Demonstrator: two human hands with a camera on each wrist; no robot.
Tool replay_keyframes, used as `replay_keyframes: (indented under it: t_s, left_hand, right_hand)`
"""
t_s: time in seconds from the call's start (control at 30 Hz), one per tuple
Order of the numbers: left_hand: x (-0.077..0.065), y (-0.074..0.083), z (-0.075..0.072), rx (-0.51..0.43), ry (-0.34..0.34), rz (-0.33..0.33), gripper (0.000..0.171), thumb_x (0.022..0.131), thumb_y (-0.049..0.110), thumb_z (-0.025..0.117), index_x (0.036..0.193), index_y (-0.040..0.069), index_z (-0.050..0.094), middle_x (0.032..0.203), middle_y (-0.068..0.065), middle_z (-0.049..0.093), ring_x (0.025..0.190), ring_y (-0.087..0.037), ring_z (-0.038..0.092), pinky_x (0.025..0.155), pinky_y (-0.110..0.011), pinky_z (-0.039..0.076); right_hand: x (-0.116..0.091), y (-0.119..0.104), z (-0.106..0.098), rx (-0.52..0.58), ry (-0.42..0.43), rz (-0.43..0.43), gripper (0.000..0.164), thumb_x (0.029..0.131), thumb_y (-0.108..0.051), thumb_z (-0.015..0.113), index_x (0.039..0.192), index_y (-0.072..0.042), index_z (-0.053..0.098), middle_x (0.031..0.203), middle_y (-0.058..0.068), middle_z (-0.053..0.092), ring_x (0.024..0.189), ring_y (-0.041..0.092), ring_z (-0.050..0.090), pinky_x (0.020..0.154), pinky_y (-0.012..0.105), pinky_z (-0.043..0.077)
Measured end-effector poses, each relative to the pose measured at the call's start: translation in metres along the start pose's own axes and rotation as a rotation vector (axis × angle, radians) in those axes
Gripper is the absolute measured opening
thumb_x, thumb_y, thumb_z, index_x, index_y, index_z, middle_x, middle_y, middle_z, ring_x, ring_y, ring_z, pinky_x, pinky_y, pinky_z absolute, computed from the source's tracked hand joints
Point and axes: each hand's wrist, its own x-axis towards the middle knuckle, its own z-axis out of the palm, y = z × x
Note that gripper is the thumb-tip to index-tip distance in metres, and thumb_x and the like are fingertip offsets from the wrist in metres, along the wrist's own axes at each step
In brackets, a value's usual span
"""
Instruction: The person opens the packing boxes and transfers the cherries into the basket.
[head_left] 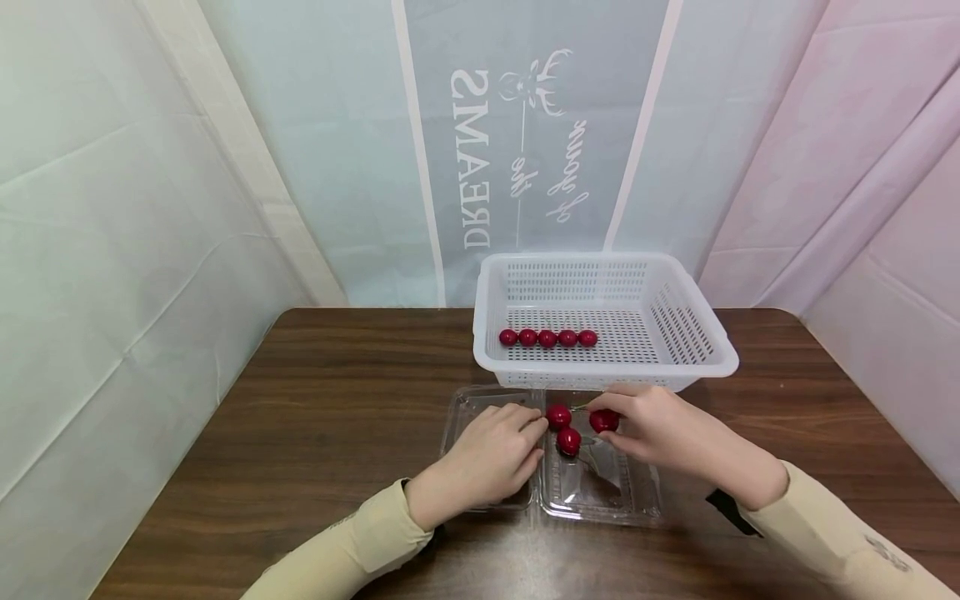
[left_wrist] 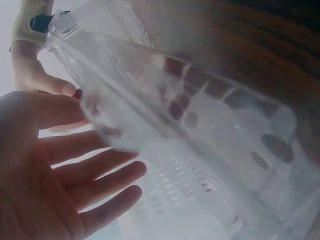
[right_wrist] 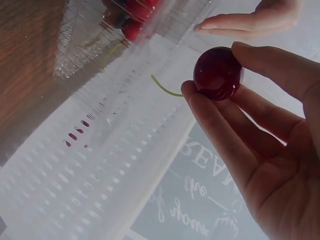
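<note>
My right hand (head_left: pixel 663 429) pinches a dark red cherry (right_wrist: pixel 217 74) between thumb and fingers, its thin green stem (right_wrist: pixel 165 88) sticking out. It is over the right half of an opened clear plastic clamshell box (head_left: pixel 600 510). Two more cherries (head_left: pixel 568 441) lie in that half, near the hinge side. My left hand (head_left: pixel 487 454) is over the box's left half (head_left: pixel 459 408), with its fingertips close to the nearer cherries. In the left wrist view its fingers (left_wrist: pixel 107 170) are extended and grip nothing; whether they touch the box is unclear.
Behind the box stands a white perforated plastic basket (head_left: pixel 712 368), with several cherries (head_left: pixel 547 338) in a row on its floor. The brown wooden table (head_left: pixel 337 392) extends to both sides. Pale cloth curtains (head_left: pixel 337 150) hang at the back and sides.
</note>
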Motion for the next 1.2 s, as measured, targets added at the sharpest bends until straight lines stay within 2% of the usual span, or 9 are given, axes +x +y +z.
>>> replay_keyframes:
  t_s: [0.23, 0.5, 0.8, 1.03, 1.2]
  left_hand:
    - [-0.001, 0.0, 0.0, 0.001, 0.006, 0.0, 0.033, 0.089, 0.032, 0.061, 0.115, 0.012, 0.066, 0.116, -0.001, 0.064, 0.109, -0.015, 0.058, 0.085, -0.031, 0.049]
    - [-0.001, 0.0, 0.001, 0.001, 0.005, -0.004, 0.033, 0.089, 0.032, 0.061, 0.115, 0.012, 0.066, 0.117, 0.0, 0.064, 0.109, -0.015, 0.058, 0.085, -0.03, 0.048]
    - [-0.001, 0.0, 0.001, -0.004, 0.015, 0.0, 0.033, 0.088, 0.031, 0.062, 0.115, 0.012, 0.067, 0.116, -0.001, 0.064, 0.109, -0.015, 0.058, 0.085, -0.03, 0.049]
    - [-0.001, 0.0, 0.001, -0.003, 0.019, 0.002, 0.033, 0.088, 0.031, 0.062, 0.115, 0.012, 0.067, 0.116, -0.001, 0.064, 0.108, -0.015, 0.058, 0.085, -0.03, 0.048]
    - [0.0, 0.0, 0.0, -0.005, 0.02, 0.007, 0.033, 0.089, 0.031, 0.061, 0.115, 0.011, 0.067, 0.116, -0.001, 0.064, 0.108, -0.015, 0.058, 0.085, -0.031, 0.049]
  right_hand:
    - [0.002, -0.005, -0.007, -0.005, 0.037, -0.008, 0.028, 0.066, -0.004, 0.078, 0.093, -0.007, 0.069, 0.081, -0.005, 0.062, 0.065, -0.004, 0.05, 0.055, 0.011, 0.043]
    - [0.004, -0.009, -0.013, -0.021, 0.071, -0.031, 0.03, 0.066, -0.006, 0.079, 0.094, -0.008, 0.069, 0.085, -0.004, 0.065, 0.066, 0.0, 0.056, 0.058, 0.011, 0.046]
    - [0.005, -0.01, -0.022, -0.026, 0.085, -0.048, 0.037, 0.062, -0.002, 0.079, 0.098, -0.006, 0.069, 0.093, 0.0, 0.066, 0.067, 0.001, 0.054, 0.058, 0.009, 0.043]
    - [0.008, -0.005, -0.023, -0.062, 0.129, -0.083, 0.04, 0.06, -0.003, 0.079, 0.098, -0.009, 0.068, 0.093, -0.002, 0.066, 0.077, 0.007, 0.061, 0.066, 0.019, 0.05]
    - [0.009, 0.0, -0.024, -0.054, 0.135, -0.082, 0.039, 0.06, -0.001, 0.078, 0.098, -0.007, 0.069, 0.092, -0.001, 0.066, 0.078, 0.01, 0.065, 0.066, 0.022, 0.053]
